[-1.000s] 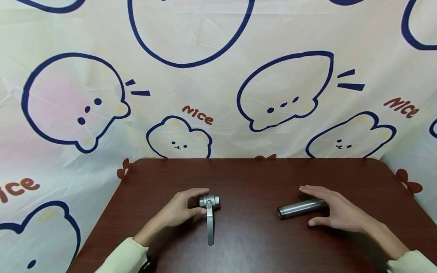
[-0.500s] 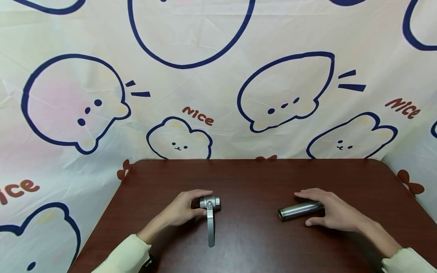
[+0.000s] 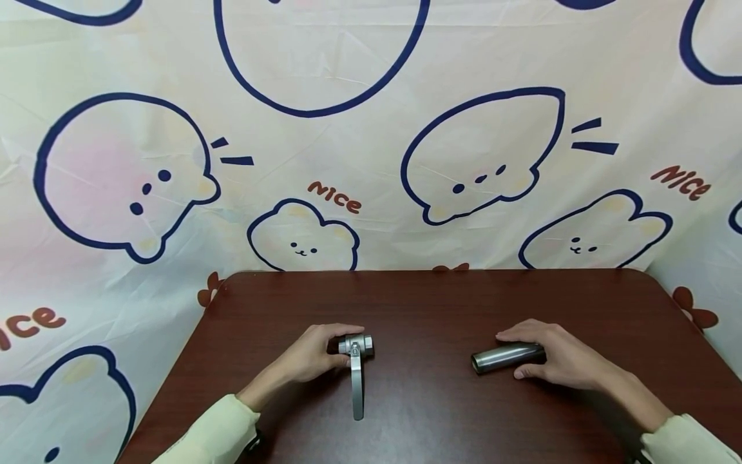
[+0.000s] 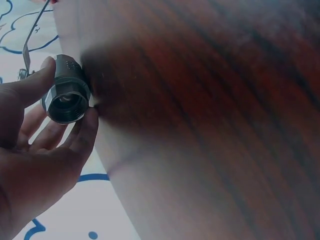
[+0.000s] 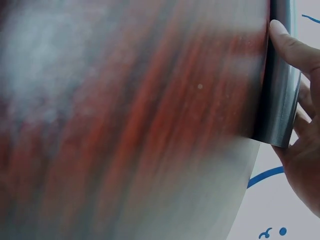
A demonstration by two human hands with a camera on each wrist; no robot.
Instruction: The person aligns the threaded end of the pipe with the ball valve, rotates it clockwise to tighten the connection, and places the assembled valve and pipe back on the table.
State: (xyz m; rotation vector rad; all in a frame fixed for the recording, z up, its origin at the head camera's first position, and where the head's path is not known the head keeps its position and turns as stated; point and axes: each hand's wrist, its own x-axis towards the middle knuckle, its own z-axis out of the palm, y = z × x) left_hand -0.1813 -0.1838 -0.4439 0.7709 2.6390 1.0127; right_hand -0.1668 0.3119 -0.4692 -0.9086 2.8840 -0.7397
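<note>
In the head view, a silvery metal ball valve point(image 3: 361, 347) with a long lever handle point(image 3: 357, 390) lies left of centre, its lever toward the near edge. My left hand point(image 3: 315, 353) grips the valve body from the left, thumb on the near side and fingers beyond it. Its threaded opening point(image 4: 67, 106) faces the palm in the left wrist view. On the right, a short shiny metal pipe point(image 3: 507, 357) lies tilted slightly. My right hand point(image 3: 568, 357) holds its right end, with the thumb on the near side and fingers across the far side. That end is hidden in the head view.
Both things are on a dark reddish-brown table point(image 3: 429, 412) with rounded far corners. Behind and beside it hangs a pale curtain point(image 3: 371, 148) printed with blue cartoon outlines. Pale yellow sleeves point(image 3: 214, 428) cover both forearms.
My right hand has moved left along the pipe and closed its thumb and fingers onto it. My left hand has edged right, its fingers coming round the ball valve.
</note>
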